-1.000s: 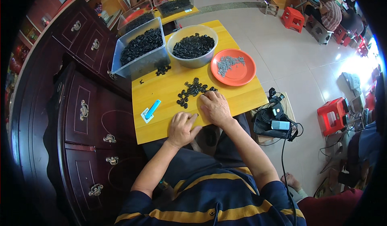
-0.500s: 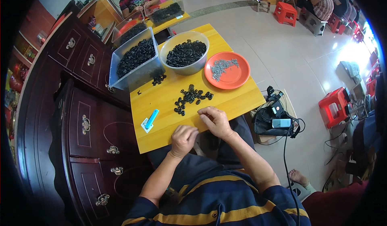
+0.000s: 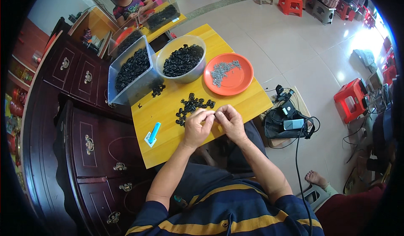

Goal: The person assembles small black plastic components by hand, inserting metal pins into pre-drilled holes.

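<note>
My left hand (image 3: 197, 129) and my right hand (image 3: 231, 124) meet over the near edge of the yellow wooden table (image 3: 172, 147), fingertips pinched together. A tiny dark bit shows between them, too small to name. Just beyond the fingers lies a loose pile of small black oval ring-shaped parts (image 3: 191, 103). A red-orange plate (image 3: 240, 82) with small grey pieces (image 3: 224, 71) sits to the right of the pile. Farther back, a round translucent tub (image 3: 201, 65) is filled with black parts (image 3: 183, 60).
At the table's left stands a clear rectangular bin (image 3: 145, 82) of black parts. A blue-handled tool (image 3: 154, 132) lies near the left edge. Dark wooden drawers (image 3: 90, 145) flank the table. A black bag with cables (image 3: 286, 120) is at the right. Another person (image 3: 128, 6) sits beyond.
Both hands have moved forward and come together, from resting apart near the table edge to a shared pinch close to the black pile. The view has shifted slightly.
</note>
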`<action>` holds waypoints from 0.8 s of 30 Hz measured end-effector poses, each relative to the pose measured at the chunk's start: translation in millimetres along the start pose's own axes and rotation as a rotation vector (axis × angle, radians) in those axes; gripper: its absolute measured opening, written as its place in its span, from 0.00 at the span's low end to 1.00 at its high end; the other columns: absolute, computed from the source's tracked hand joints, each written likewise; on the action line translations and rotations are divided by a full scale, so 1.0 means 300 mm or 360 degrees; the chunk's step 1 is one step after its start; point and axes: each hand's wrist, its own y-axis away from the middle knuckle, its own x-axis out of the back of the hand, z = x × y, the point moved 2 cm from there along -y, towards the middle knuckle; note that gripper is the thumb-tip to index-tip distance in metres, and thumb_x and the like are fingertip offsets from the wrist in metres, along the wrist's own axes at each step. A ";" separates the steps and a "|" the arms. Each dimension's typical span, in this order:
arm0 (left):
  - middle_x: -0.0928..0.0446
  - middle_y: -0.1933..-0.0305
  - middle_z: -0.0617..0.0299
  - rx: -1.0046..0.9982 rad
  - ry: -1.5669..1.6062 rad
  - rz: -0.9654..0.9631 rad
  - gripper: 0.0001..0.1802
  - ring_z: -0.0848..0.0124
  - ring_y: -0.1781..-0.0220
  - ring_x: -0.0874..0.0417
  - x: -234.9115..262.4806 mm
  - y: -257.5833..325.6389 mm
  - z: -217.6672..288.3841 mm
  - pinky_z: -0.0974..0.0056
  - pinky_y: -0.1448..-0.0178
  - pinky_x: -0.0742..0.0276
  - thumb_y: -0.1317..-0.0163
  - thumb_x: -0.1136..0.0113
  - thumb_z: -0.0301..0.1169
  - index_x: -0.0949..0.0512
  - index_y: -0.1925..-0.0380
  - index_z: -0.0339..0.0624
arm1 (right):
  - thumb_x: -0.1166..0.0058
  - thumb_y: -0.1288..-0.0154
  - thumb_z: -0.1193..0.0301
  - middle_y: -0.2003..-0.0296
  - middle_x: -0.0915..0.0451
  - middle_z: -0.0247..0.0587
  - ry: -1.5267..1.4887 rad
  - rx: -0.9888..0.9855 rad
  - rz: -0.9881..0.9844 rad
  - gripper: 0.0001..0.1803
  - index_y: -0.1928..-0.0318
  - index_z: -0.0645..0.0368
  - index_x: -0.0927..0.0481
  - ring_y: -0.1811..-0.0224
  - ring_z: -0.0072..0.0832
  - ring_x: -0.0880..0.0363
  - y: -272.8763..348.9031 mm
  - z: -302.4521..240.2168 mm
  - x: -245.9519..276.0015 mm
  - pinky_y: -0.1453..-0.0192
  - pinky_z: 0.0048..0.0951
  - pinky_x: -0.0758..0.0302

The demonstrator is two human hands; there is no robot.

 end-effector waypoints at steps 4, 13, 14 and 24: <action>0.18 0.69 0.56 0.0134 -0.0069 -0.0088 0.06 0.64 0.72 0.17 -0.036 -0.156 -0.051 0.61 0.67 0.22 0.40 0.35 0.27 0.16 0.64 0.39 | 0.48 0.26 0.75 0.67 0.18 0.36 0.0208 0.0097 0.0095 0.04 0.60 0.64 0.24 0.64 0.21 0.17 -0.021 -0.023 0.028 0.58 0.25 0.21; 0.17 0.65 0.56 0.0005 -0.0614 -0.0386 0.08 0.54 0.61 0.15 -0.226 -0.411 -0.231 0.52 0.55 0.18 0.42 0.36 0.32 0.15 0.64 0.45 | 0.46 0.28 0.74 0.72 0.17 0.42 0.0637 0.0270 0.0022 0.05 0.61 0.63 0.25 0.69 0.29 0.14 -0.024 -0.051 0.006 0.61 0.28 0.20; 0.17 0.65 0.56 0.0001 -0.0606 -0.0394 0.08 0.54 0.61 0.15 -0.245 -0.419 -0.238 0.52 0.55 0.18 0.42 0.36 0.32 0.15 0.64 0.45 | 0.46 0.28 0.74 0.72 0.17 0.42 0.0642 0.0266 0.0033 0.05 0.61 0.63 0.25 0.69 0.29 0.14 -0.023 -0.043 0.011 0.61 0.28 0.20; 0.16 0.65 0.58 0.0109 -0.0727 -0.0487 0.06 0.57 0.62 0.14 -0.311 -0.481 -0.265 0.53 0.56 0.17 0.44 0.35 0.35 0.14 0.69 0.48 | 0.43 0.33 0.73 0.64 0.16 0.50 0.0787 0.0403 -0.0053 0.07 0.56 0.59 0.18 0.61 0.46 0.15 -0.033 -0.031 0.023 0.55 0.39 0.19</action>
